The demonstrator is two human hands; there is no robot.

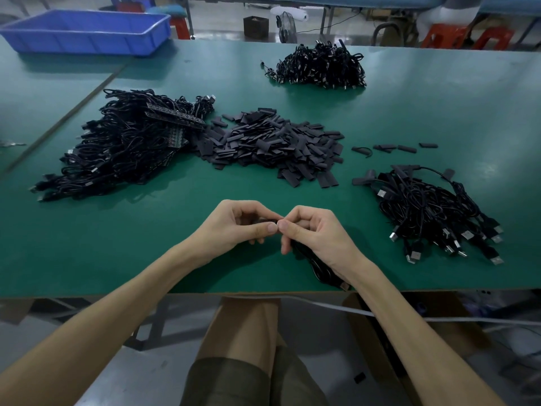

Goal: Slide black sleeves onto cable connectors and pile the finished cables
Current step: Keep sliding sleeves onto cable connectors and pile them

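My left hand [237, 227] and my right hand [313, 232] meet thumb to thumb above the near edge of the green table [205, 259]. Between the fingertips sits a small black sleeve [265, 221], pinched by my left hand and mostly hidden. My right hand grips a coiled black cable [320, 269] that hangs under the palm toward the table edge. A heap of loose black sleeves [272, 148] lies straight ahead. A big pile of black cables [123, 145] lies at the left. Another cable pile [433, 212] with USB plugs lies at the right.
A third cable pile [319, 67] sits at the far middle of the table. A blue plastic bin [87, 32] stands at the far left. A few stray sleeves [395, 148] lie right of the heap. Cardboard boxes [389, 347] stand under the table's near edge.
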